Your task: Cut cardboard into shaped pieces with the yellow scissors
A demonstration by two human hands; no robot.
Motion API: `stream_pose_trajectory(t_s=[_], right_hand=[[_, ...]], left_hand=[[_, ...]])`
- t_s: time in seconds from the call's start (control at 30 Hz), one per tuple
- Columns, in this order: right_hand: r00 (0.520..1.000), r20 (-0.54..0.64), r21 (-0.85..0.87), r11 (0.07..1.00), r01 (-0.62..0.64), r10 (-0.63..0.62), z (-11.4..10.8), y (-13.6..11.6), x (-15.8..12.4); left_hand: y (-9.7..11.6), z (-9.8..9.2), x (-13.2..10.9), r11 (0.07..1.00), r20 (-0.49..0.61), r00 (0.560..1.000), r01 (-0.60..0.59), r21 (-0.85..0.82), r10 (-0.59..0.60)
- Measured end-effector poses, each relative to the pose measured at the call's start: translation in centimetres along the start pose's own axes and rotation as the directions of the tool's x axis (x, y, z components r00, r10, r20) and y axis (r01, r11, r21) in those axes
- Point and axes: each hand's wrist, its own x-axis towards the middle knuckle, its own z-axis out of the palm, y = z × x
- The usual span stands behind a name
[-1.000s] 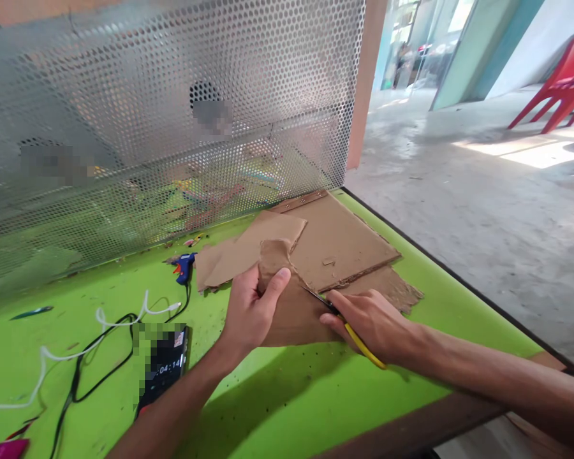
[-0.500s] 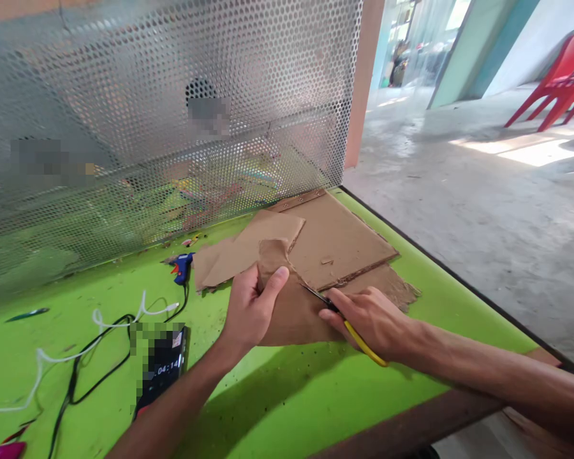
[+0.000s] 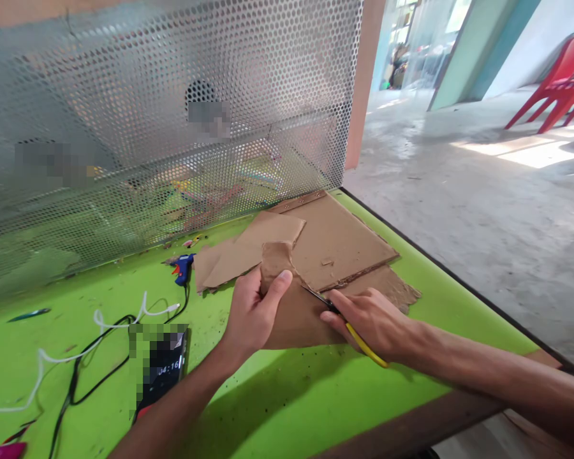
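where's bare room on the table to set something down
Between the cardboard sheets and the table's right edge; also the speckled patch between left forearm and scissors. Crowded: left side, with smartphone, white cable, black cord and hot glue gun.

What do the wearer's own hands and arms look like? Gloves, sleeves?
Left hand and right hand: bare, no gloves. Forearms: no sleeves, watches, bracelets, cables or markings visible. No rings show, though parts of both hands are hidden.
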Motion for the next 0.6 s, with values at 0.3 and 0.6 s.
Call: stream_pose_trajectory(t_s=[0.3, 0.6], right_hand=[[0.998, 0.055, 0.057, 0.998, 0.019, -0.022, -0.2, 0.4, 0.4], [0.987, 0.156, 0.055, 0.998, -0.032, 0.023, -1.2, 0.2, 0.8]], left_hand=[[-0.5, 0.1, -0.3, 1.000, -0.069, 0.998, -0.001, 0.011, 0.002], [-0.7, 0.2, -0.3, 1.000, -0.023, 1.000, 0.018, 0.015, -0.018]])
